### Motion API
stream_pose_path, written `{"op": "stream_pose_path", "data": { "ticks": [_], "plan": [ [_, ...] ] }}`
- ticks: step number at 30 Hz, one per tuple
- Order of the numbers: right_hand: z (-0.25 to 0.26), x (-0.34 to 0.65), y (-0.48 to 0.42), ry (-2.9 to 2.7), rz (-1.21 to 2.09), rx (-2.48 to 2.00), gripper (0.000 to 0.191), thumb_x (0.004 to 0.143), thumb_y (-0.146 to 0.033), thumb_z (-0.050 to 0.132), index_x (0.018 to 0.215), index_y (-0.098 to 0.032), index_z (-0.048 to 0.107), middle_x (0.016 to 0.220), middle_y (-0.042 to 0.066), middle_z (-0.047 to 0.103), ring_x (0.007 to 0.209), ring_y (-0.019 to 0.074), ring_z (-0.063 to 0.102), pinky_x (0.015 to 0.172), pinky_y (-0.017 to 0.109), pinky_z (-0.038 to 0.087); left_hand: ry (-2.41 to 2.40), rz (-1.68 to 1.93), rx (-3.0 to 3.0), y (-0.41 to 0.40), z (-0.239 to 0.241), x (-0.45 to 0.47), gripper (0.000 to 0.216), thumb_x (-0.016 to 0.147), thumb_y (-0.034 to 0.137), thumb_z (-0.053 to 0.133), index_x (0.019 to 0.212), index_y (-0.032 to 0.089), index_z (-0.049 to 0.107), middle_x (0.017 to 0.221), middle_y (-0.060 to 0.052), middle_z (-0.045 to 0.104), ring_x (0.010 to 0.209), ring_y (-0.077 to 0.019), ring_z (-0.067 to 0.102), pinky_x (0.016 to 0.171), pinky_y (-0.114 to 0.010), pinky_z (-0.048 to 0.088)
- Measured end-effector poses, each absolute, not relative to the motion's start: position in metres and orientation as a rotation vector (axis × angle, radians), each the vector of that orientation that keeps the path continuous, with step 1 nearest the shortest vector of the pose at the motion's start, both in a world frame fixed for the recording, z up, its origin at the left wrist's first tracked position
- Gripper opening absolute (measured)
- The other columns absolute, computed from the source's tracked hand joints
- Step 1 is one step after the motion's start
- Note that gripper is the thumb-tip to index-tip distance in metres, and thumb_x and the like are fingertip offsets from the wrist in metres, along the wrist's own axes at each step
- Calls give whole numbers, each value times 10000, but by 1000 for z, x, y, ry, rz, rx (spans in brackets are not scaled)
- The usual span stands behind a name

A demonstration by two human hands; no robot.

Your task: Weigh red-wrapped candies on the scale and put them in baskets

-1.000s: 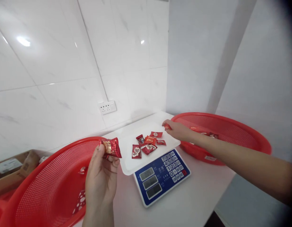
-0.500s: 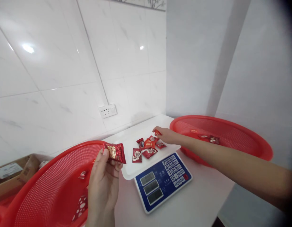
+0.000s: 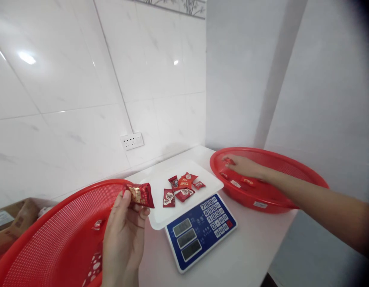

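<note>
One red candy [image 3: 138, 194] pinched in left-hand fingers [image 3: 126, 198], above basket [image 3: 65, 223]

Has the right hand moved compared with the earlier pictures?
Yes. The right hand has gone rightward, away from the white scale tray, and is now inside the right red basket.

Left hand [image 3: 124, 235] raised, fingers pinched; right hand [image 3: 244, 166] outstretched, palm down.
</note>
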State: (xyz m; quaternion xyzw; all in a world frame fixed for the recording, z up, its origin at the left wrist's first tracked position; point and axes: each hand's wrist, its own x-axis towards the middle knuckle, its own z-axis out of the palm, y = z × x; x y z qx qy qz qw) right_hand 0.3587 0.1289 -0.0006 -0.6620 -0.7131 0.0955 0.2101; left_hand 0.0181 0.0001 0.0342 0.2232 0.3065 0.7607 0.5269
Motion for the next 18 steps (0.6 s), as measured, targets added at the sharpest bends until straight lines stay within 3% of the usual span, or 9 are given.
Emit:
{"op": "stream_pose_path", "data": {
  "ticks": [2,6,12,15,18],
  "plan": [
    [-2,378,122,-1981,288,-1919,339,845,-208,431,1163,-149,532,1208,132,594,1071,252,566,849,303,436,760,1815,494,0,36,18,176,824,164,528,679,141,627,585,29,609,460,-55,526,413,-153,508],
    [-8,409,109,-1984,388,-2084,312,847,-198,397,1094,-125,572,1009,165,668,782,237,642,639,300,446,781,1807,487,0,38,21,236,851,128,465,693,136,640,599,13,632,469,-59,557,458,-174,545],
    [-19,420,108,-2085,473,-2081,256,733,-54,463,810,-160,683,949,109,695,848,224,626,721,286,429,825,1793,474,1,36,24,209,848,134,477,714,142,637,647,12,647,509,-62,581,496,-197,566],
    [-21,408,111,-2180,577,-2002,306,726,-56,471,850,-187,719,950,71,706,863,203,631,734,262,427,820,1778,488,1,33,23,187,841,139,489,727,148,638,647,13,642,507,-57,570,504,-196,565],
    [-24,393,114,-2242,566,-1975,394,683,-111,574,1025,-261,699,1068,33,688,945,211,621,773,270,421,831,1776,496,1,31,22,160,827,138,510,732,146,638,651,12,640,508,-53,563,510,-184,558]
  ]
}}
